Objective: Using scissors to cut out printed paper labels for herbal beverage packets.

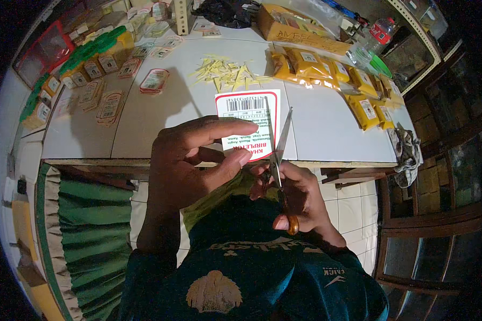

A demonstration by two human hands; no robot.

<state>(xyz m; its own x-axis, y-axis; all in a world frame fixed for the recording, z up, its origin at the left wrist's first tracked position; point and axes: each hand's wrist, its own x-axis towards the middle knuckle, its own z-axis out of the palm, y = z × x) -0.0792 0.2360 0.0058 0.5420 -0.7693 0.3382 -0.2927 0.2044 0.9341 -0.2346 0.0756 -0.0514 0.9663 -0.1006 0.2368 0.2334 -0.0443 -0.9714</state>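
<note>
My left hand (190, 147) holds a white printed label (238, 119) with a red border and a barcode. Its thumb and index finger lie over the label's face, while the remaining fingers are partly hidden. A pair of scissors (276, 163) is in my right hand (304, 198), with fingers around the brown handles. The blades stand apart and point away from me, along the label's right edge. Just beyond the label, a heap of thin pale-yellow paper strips (230, 72) lies on the white table (168, 125).
Stacks of labels (154, 81) and green-topped yellow packs (110, 59) sit at left. Orange-yellow pouches (310, 65) lie at right, before a cardboard box (305, 40) and a plastic bottle (380, 33). A cloth (407, 158) hangs off the right corner; a metal post (181, 18) rises behind.
</note>
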